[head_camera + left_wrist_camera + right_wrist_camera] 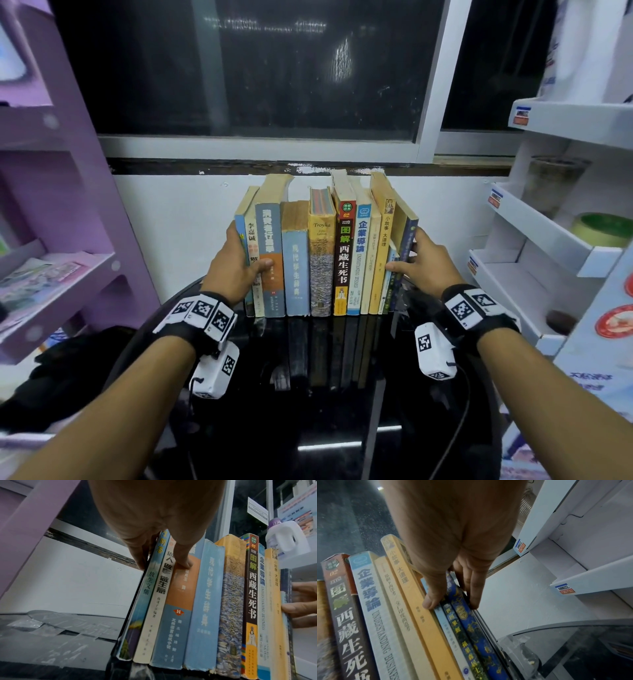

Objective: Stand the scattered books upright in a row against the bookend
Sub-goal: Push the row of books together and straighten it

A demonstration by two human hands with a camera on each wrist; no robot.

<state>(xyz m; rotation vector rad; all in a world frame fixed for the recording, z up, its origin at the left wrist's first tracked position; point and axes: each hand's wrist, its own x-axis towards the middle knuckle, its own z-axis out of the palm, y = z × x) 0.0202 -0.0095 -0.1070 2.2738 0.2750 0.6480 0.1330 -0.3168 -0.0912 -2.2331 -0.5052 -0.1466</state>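
A row of upright books (322,260) stands at the back of the black glossy table (342,418), spines facing me. My left hand (248,255) holds the left end: its thumb presses the orange-and-blue spine (180,595), and its fingers (139,555) lie along a thin black bookend (135,601) beside the outermost book. My right hand (406,255) pinches the right end. There my thumb (430,600) is on a thin pale-blue book (448,628), and my fingers (473,595) lie against the outer side of the dark blue books (471,626), where a thin grey plate (486,627) stands.
A purple shelf unit (68,212) stands close on the left, with a black bag (68,370) below it. White display shelves (548,240) holding jars crowd the right. Behind the books are a white wall (178,222) and a dark window (257,68).
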